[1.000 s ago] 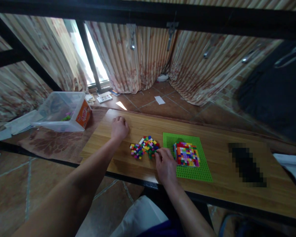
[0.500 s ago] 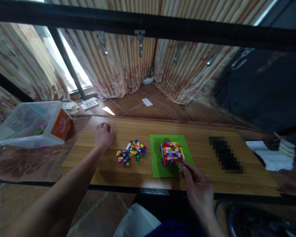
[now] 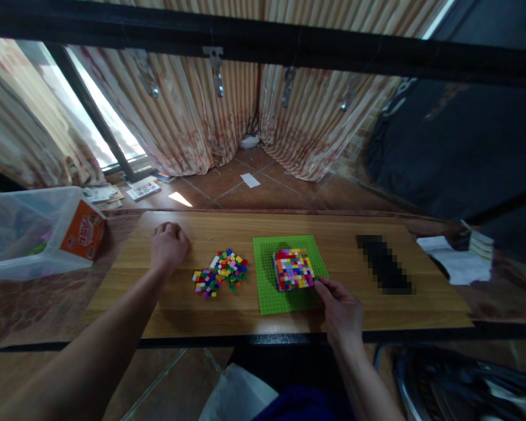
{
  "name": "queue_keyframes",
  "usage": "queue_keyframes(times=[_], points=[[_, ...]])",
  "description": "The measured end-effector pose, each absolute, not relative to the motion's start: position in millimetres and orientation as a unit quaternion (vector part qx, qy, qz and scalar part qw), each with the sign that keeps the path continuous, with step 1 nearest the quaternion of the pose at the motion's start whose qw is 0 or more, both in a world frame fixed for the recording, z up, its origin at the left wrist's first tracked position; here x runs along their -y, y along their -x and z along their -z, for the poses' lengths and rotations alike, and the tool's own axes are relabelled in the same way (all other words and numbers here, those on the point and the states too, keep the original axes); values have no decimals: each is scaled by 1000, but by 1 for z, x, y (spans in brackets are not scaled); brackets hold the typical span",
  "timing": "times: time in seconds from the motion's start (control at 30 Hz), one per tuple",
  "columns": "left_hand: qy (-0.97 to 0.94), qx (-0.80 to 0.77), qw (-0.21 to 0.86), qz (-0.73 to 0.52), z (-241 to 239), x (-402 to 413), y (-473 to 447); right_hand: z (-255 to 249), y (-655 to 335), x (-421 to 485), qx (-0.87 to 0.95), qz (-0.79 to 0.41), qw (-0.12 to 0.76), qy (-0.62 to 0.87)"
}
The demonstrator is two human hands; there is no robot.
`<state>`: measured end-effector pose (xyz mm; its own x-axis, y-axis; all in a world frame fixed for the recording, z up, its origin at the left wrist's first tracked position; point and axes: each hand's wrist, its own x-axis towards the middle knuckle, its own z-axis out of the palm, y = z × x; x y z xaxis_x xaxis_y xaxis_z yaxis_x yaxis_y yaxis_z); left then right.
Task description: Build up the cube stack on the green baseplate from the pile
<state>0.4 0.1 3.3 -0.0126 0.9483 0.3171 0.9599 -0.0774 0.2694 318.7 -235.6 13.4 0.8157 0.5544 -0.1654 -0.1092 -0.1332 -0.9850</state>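
Observation:
A block built of many-coloured toy bricks (image 3: pixel 294 270) stands on a green studded baseplate (image 3: pixel 265 301). My right hand (image 3: pixel 345 310) is at the block's near right corner, thumb and forefinger pinched together. Whether a small brick is between those fingertips I cannot make out. To the left of the plate lies a loose pile of small coloured bricks (image 3: pixel 230 268), partly spread toward the front. My left hand (image 3: pixel 170 244) rests on the table beyond and left of the pile, its fingers curled in; no object shows in it.
The wooden table (image 3: pixel 228 321) carries a blurred-out dark object (image 3: pixel 386 266) on the right. Off its left end is a clear plastic bin (image 3: pixel 65 234) with an orange label. White papers (image 3: pixel 460 257) lie beyond the right end. A dark bar (image 3: pixel 263 26) crosses overhead.
The view has shifted, so everything sits further left in the picture. My right hand's fingertips have drawn from the block's front edge to its right corner. My left hand stays on the table.

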Motion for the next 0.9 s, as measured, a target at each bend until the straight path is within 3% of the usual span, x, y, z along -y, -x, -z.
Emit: queue_keyframes(times=[0.47, 0.9], points=[[694, 684, -8, 224, -5, 1, -1, -20, -318, 239, 164, -283, 621, 712], [692, 689, -19, 216, -8, 2, -2, -37, -325, 234, 81, -424, 599, 674]])
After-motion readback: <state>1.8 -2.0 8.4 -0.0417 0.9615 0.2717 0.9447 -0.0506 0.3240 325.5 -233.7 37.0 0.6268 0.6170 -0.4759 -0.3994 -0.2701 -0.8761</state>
